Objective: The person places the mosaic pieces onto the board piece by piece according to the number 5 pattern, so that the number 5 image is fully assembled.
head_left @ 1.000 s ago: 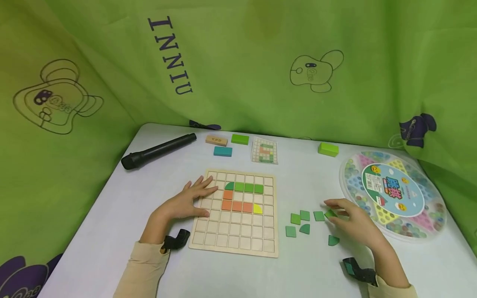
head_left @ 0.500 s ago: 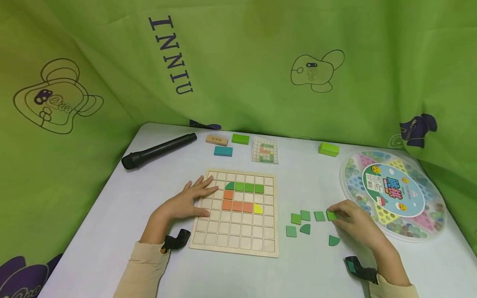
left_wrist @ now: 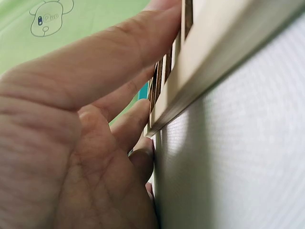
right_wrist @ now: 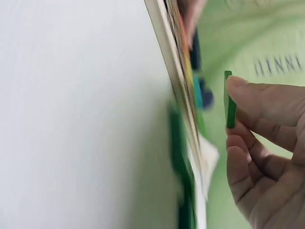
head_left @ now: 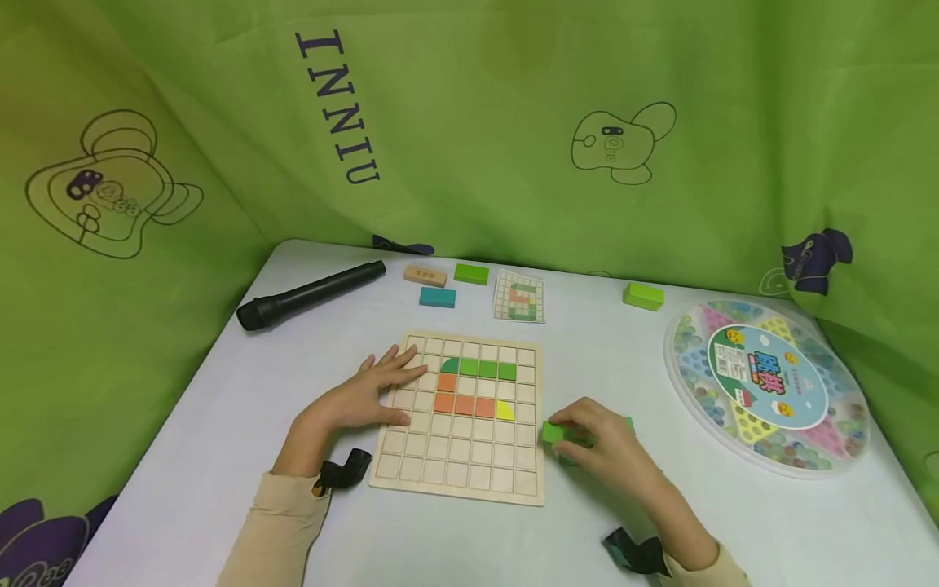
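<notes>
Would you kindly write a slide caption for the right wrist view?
The right hand pinches a green tile near a wooden board.

Grid board (head_left: 484, 446): bare wood, matt. Held green tile (head_left: 553, 433): smooth, looks painted. Backdrop (head_left: 469, 122): creased cloth. Pattern card (head_left: 519, 297): paper. Round game box (head_left: 807, 383): clear plastic, glossy (marbles (head_left: 792, 448) inside look glassy). Microphone (head_left: 311, 295): matt. Bench (head_left: 411, 538): finely textured.

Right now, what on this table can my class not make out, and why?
Head view: how many loose green pieces there are; the right hand mostly hides them.
Head view: lettering on the wooden block; too small.
Right wrist view: the loose green pieces' shapes; blurred.
Left wrist view: much of the board; cut off by the top edge.
</notes>
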`<state>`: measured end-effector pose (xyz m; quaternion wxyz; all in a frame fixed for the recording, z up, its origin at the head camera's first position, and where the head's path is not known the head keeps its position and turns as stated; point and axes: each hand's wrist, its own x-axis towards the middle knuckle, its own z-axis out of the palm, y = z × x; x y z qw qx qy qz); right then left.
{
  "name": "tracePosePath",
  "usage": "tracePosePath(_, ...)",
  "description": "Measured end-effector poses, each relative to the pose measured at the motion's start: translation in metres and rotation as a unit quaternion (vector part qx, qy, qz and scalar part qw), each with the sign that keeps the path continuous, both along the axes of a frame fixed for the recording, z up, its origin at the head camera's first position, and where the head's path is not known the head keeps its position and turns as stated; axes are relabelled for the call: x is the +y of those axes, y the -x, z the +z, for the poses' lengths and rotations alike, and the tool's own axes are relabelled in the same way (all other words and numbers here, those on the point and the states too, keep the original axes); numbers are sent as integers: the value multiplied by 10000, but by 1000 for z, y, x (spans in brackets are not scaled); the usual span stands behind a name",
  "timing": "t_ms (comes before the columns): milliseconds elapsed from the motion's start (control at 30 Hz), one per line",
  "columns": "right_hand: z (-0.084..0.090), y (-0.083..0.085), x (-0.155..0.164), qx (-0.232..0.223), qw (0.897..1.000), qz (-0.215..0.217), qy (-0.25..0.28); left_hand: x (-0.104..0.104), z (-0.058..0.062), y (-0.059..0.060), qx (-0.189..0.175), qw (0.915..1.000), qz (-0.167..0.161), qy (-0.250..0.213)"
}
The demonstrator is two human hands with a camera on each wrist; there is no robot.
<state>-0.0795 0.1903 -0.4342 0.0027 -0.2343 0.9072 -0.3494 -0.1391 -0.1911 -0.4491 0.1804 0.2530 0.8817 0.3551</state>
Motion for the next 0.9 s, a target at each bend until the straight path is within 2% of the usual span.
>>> tracePosePath(133, -4, 3, -29, -333, 9987, 384, 18, -1, -1, 1, -4, 10000, -15, 42)
tracePosePath(333, -8, 11, -51, -366, 9982, 446, -154, -1, -2, 0, 18, 10000, 6, 23)
tracePosePath(567, -11, 11, -60, -295, 9976, 294, -557, 0, 0, 0, -21, 10000, 20, 14)
tracePosePath(900, -9, 8, -57, -219, 9986, 283, -395, 0, -1, 1, -13, 10000, -3, -30)
